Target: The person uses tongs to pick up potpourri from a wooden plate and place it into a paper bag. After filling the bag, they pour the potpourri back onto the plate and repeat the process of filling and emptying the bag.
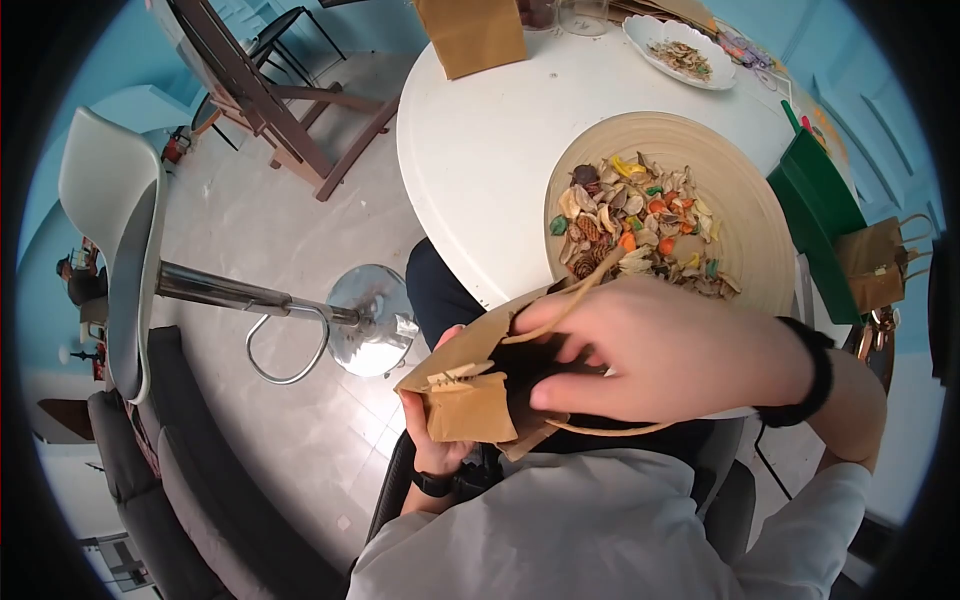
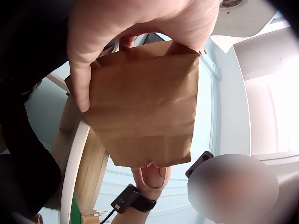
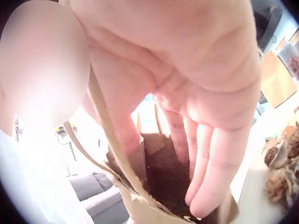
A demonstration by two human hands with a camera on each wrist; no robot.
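A small brown paper bag (image 1: 465,415) with twisted handles is tilted over the person's lap, its mouth facing the right hand. My left hand (image 1: 432,448) grips it from the left; in the left wrist view, thumb and fingers lie on different sides of the bag (image 2: 142,105). Small pale wooden pieces (image 1: 458,376) sit on its front. My right hand (image 1: 645,350) reaches into the mouth, fingers extended and thumb apart in the right wrist view, with no held item showing. The bag's inside is dark. Beyond lies dried potpourri (image 1: 640,215) on a round wooden tray (image 1: 740,210).
On the white table (image 1: 480,160) are a brown paper bag (image 1: 470,38), a glass jar (image 1: 583,16) and a white dish (image 1: 722,72) of small dried bits. A green box (image 1: 815,205) and another paper bag (image 1: 870,265) are at right. A white stool (image 1: 110,180) stands left.
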